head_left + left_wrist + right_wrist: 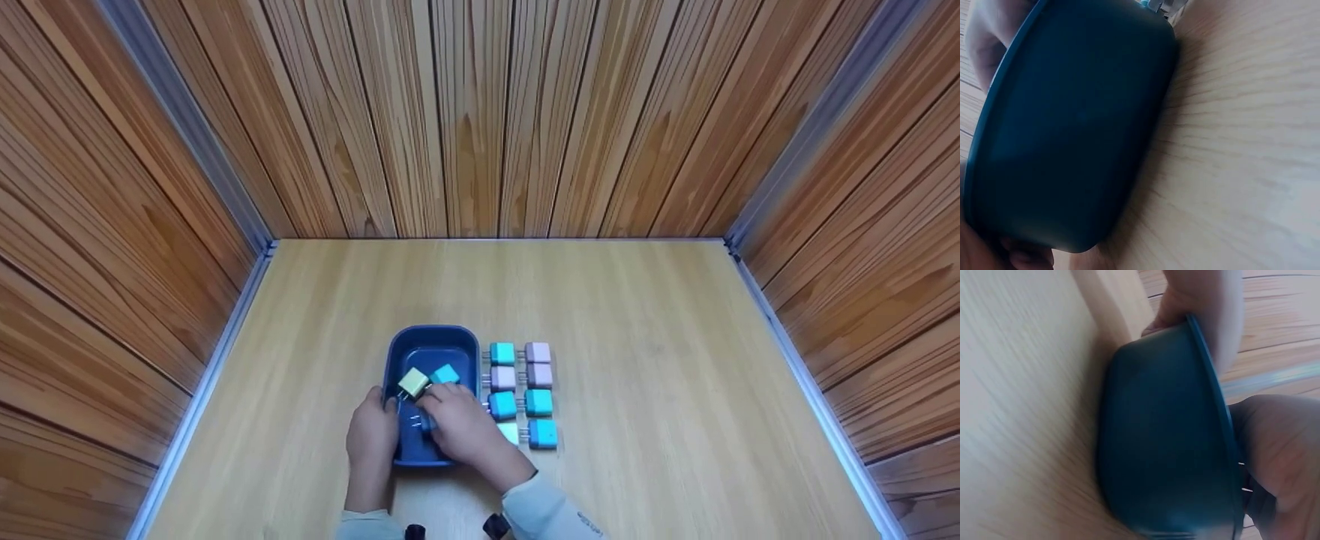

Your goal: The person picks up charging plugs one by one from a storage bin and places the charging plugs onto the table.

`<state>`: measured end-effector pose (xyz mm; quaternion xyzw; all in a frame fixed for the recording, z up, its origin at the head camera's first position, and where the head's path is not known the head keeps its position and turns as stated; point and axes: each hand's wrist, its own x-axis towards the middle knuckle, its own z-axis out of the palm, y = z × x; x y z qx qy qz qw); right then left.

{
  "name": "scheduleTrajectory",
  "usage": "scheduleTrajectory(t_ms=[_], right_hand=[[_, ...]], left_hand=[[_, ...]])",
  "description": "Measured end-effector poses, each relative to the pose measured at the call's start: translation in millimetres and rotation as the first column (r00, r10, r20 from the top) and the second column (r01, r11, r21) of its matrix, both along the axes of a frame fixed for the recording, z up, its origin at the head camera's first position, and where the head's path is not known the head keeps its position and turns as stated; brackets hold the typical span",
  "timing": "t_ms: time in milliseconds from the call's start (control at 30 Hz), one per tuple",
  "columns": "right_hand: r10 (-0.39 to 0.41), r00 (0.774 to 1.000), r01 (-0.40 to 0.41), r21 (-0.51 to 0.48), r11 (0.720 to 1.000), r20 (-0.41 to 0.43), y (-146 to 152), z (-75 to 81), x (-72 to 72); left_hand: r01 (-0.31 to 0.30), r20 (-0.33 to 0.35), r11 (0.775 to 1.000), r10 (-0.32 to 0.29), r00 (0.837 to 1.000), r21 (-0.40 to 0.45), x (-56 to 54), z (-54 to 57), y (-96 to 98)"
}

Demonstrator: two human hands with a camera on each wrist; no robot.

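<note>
A dark blue plastic basin [433,335] stands on the table, with a pale yellow charger plug [413,382] and a turquoise charger plug [445,373] lying inside. My left hand [373,431] grips the basin's left rim; in the left wrist view part of that hand shows at the lower left, against the wall. Over the basin's right side, my right hand [459,421] pinches a dark charger plug [1261,509], its metal prongs pointing left in the head view. The fingers cover most of this plug.
Right of the basin, charger plugs stand in two columns: turquoise [502,353], lilac [538,352], blue [542,433] and a pale one [509,432] partly behind my right arm. Wood-panelled walls [472,120] with metal edging enclose the wooden table [637,360] at the back and sides.
</note>
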<state>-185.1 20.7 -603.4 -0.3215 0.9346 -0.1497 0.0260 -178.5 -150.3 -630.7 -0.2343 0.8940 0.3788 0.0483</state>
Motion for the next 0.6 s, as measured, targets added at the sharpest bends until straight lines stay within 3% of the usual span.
scheduleTrajectory(t_ms=[233, 600], right_hand=[[-0.01, 0.999, 0.013, -0.059, 0.998, 0.046, 11, 6.0, -0.1], [-0.022, 0.994, 0.037, -0.145, 0.989, 0.106, 38, 14.6, 0.0]], left_hand=[[0.007, -0.073, 1.0, -0.009, 0.997, -0.028, 3.6, -3.4, -0.3], [-0.004, -0.046, 1.0, 0.005, 0.999, 0.014, 4.6, -1.6, 1.8]])
